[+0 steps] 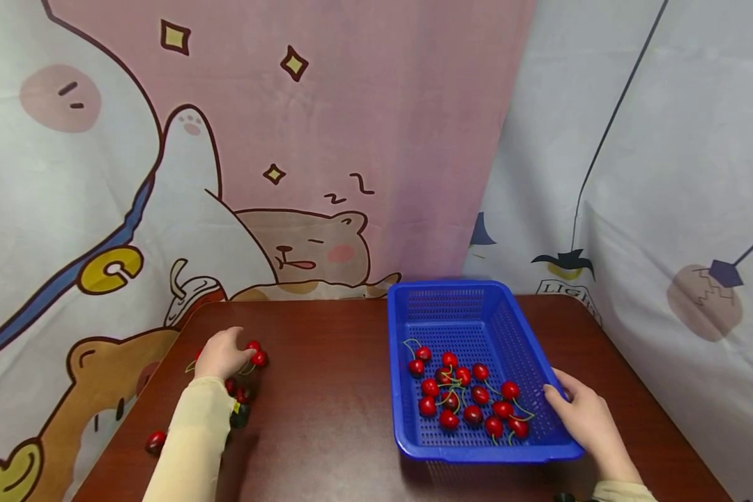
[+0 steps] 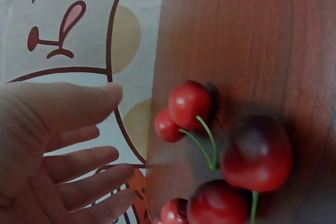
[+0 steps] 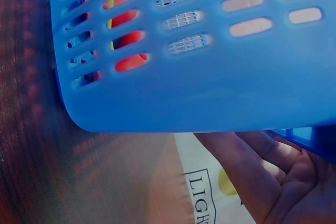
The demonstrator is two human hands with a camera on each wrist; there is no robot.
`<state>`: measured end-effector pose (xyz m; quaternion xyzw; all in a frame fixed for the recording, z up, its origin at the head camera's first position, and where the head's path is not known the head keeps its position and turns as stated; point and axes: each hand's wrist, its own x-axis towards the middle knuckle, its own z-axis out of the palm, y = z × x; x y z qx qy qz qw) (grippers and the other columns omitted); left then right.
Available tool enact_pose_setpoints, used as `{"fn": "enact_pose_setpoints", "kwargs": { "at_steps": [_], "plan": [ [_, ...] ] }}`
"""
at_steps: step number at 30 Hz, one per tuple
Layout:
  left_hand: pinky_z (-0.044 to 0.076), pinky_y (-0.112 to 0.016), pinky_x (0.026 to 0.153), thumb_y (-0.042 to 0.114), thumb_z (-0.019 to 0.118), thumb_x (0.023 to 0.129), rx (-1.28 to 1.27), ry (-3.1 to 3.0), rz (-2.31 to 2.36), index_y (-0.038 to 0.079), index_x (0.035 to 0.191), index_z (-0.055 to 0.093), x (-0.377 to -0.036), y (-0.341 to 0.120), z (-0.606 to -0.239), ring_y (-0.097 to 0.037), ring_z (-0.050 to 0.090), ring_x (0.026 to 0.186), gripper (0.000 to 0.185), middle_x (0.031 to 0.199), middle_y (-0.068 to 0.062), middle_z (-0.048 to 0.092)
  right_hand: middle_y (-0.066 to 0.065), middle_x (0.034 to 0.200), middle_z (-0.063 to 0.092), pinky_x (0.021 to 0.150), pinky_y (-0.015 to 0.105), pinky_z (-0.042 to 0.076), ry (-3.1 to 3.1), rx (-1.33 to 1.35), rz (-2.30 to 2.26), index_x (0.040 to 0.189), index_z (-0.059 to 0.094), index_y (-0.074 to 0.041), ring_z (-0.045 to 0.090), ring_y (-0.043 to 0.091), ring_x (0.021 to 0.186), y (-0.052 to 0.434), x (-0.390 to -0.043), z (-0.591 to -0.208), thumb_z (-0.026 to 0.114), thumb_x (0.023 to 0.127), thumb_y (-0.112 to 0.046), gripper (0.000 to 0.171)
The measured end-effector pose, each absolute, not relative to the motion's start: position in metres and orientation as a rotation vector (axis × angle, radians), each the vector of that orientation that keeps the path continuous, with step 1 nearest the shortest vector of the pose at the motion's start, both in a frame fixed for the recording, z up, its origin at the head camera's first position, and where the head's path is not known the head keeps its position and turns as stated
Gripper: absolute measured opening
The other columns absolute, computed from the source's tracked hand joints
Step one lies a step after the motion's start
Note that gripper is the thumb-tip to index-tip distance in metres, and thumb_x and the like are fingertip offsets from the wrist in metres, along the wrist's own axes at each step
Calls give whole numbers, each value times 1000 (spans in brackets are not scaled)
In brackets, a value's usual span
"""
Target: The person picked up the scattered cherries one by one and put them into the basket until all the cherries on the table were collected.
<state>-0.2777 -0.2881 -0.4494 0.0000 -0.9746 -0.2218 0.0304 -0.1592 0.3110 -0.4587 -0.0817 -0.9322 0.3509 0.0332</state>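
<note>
In the head view, my left hand (image 1: 222, 355) is over the table's far left, close to a pair of red cherries (image 1: 260, 358). The left wrist view shows that hand (image 2: 63, 150) with fingers extended and nothing held, beside two small cherries (image 2: 190, 103) on joined green stems and a larger dark red cherry (image 2: 257, 153). My right hand (image 1: 586, 415) grips the right rim of a blue plastic basket (image 1: 445, 335), thumb over the edge and fingers outside. Several cherries (image 1: 480, 394) with stems lie on the basket floor. From the right wrist, the slotted basket wall (image 3: 184, 103) hides part of the hand (image 3: 278, 177).
Another cherry (image 1: 155, 442) lies at the left edge of the brown table (image 1: 326, 390), beside my left sleeve (image 1: 188, 439). More cherries are partly hidden behind that forearm. A printed cartoon curtain (image 1: 376, 139) hangs behind and around the table.
</note>
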Motion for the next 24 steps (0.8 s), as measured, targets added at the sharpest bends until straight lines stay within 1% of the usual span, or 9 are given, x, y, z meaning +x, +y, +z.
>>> {"fn": "enact_pose_setpoints", "kwargs": {
  "at_steps": [4, 7, 10, 13, 16, 18, 19, 22, 24],
  "plan": [
    [41, -64, 96, 19, 73, 86, 40, -3066, -667, -13, 136, 46, -278, -291, -453, -54, 47, 121, 66, 134, -38, 48, 31, 109, 65, 65, 40, 56, -2868, -250, 1077, 141, 45, 8, 69, 25, 76, 311, -159, -459, 55, 100, -28, 55],
    [44, -63, 93, 18, 75, 85, 61, -3095, -639, -13, 134, 49, -279, -293, -457, -53, 50, 119, 64, 132, -37, 50, 30, 108, 66, 65, 40, 55, -2864, -249, 1069, 141, 45, 8, 68, 25, 75, 312, -158, -459, 55, 100, -28, 55],
    [49, -61, 86, 17, 75, 83, 70, -3104, -599, -12, 129, 54, -280, -294, -462, -50, 55, 112, 58, 127, -35, 55, 30, 108, 66, 65, 40, 55, -2863, -249, 1062, 141, 45, 8, 68, 24, 74, 312, -158, -459, 55, 100, -28, 55],
    [52, -59, 78, 16, 75, 82, 89, -3111, -584, -11, 122, 60, -281, -296, -467, -45, 61, 100, 50, 120, -33, 60, 30, 108, 66, 65, 40, 55, -2863, -251, 1064, 140, 45, 9, 68, 24, 74, 312, -158, -459, 55, 100, -28, 55],
    [54, -56, 73, 13, 75, 82, 102, -3117, -580, -10, 115, 63, -283, -296, -469, -40, 62, 89, 42, 111, -31, 63, 30, 108, 66, 64, 39, 55, -2864, -256, 1067, 140, 45, 9, 68, 23, 74, 312, -159, -459, 55, 100, -27, 55],
    [54, -53, 68, 12, 73, 82, 110, -3121, -568, -8, 107, 65, -284, -297, -470, -36, 61, 83, 33, 102, -28, 65, 30, 108, 66, 64, 38, 55, -2865, -259, 1068, 140, 45, 9, 67, 22, 74, 312, -159, -459, 55, 100, -28, 55],
    [54, -51, 64, 11, 72, 82, 116, -3126, -566, -6, 100, 67, -285, -297, -471, -34, 60, 79, 25, 95, -25, 66, 30, 109, 65, 64, 38, 55, -2866, -260, 1071, 141, 45, 9, 67, 22, 73, 312, -159, -459, 55, 100, -28, 55],
    [49, -45, 56, 7, 67, 81, 127, -3140, -555, 1, 82, 65, -287, -297, -473, -30, 56, 72, 6, 80, -16, 62, 29, 108, 66, 63, 37, 55, -2866, -263, 1082, 141, 45, 8, 67, 22, 73, 311, -159, -460, 55, 100, -28, 55],
    [47, -42, 53, 5, 64, 80, 145, -3156, -551, 5, 74, 63, -289, -297, -475, -29, 54, 69, 6, 77, -14, 61, 29, 108, 66, 62, 37, 55, -2863, -262, 1086, 141, 45, 9, 67, 21, 72, 311, -160, -460, 55, 100, -28, 55]
  ]
}}
